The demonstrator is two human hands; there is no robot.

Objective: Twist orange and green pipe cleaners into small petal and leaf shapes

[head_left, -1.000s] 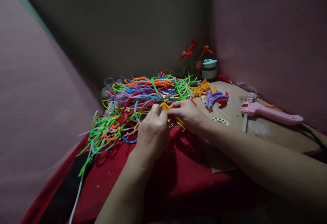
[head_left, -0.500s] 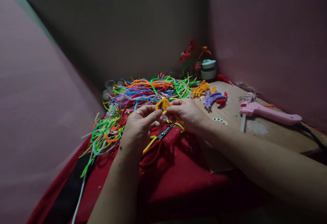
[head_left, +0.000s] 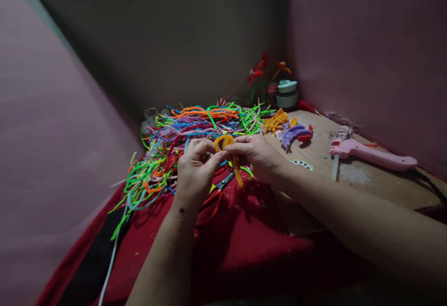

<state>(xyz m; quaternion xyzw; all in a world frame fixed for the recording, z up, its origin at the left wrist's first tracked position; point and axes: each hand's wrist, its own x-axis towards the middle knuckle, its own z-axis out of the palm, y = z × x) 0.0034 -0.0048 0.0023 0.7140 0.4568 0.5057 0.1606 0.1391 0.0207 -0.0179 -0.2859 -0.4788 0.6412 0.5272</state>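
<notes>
One stem (head_left: 238, 172), yellow-orange and fuzzy, was up between our left hand (head_left: 195, 166) and our right hand (head_left: 261, 154), above the red cloth (head_left: 251, 238), its upper part bent into loops and one end hanging below the right fingertips. Our hands were close together: the right thumb and forefinger were pinched on the base of the loops, while the left fingers curled in at the loops' left side, though in such dim light we could not tell whether they gripped or merely touched. We judged the stem to be very light, with a soft pile over a core that bent easily and kept its shape, so it was unlikely to slip or break, but hard squeezing could have flattened the loops. The base, where the strands met, seemed to us the best place to take hold, leaving the loops free. Just below our hands, the scissors (head_left: 225, 181) lay on the cloth, and beyond them spread a tangled pile (head_left: 195, 124) of many colours. To the right, on the board (head_left: 377, 187), we had an orange bundle (head_left: 275, 120), a purple bundle (head_left: 295, 134) and a pink glue gun (head_left: 373, 152).
</notes>
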